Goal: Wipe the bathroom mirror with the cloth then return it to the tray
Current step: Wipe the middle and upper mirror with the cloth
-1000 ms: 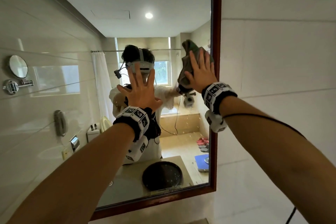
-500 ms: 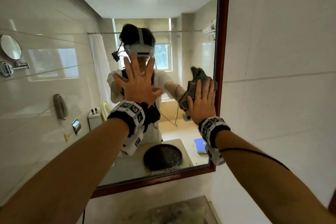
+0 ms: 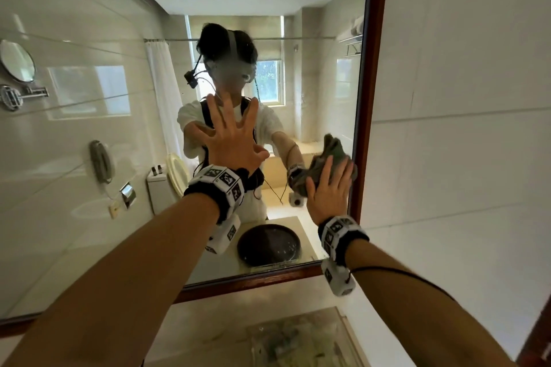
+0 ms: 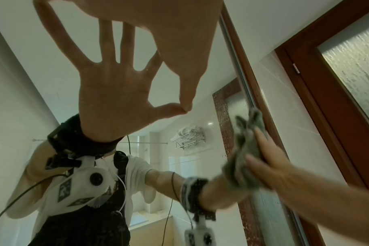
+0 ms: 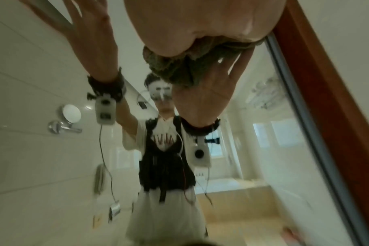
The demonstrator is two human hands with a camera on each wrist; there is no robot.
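The bathroom mirror (image 3: 322, 83) has a dark wood frame (image 3: 371, 92). My right hand (image 3: 329, 188) presses a crumpled grey-green cloth (image 3: 332, 147) flat against the glass, low down beside the right frame, fingers straight over it. In the right wrist view the cloth (image 5: 179, 66) bunches under my palm. The left wrist view shows the cloth (image 4: 245, 149) squeezed between fingers and glass. My left hand (image 3: 231, 134) lies flat on the mirror's middle, fingers spread, holding nothing. A round black tray (image 3: 269, 244) shows only as a reflection at the mirror's bottom edge.
White tiled wall (image 3: 462, 158) runs to the right of the frame, with a wood door frame (image 4: 318, 99) beyond it. Below the mirror lies a pale counter (image 3: 298, 337). My reflection fills the middle of the glass.
My right hand has slid the cloth down along the mirror's right edge, from high up to the lower part. The left hand stays spread on the glass.
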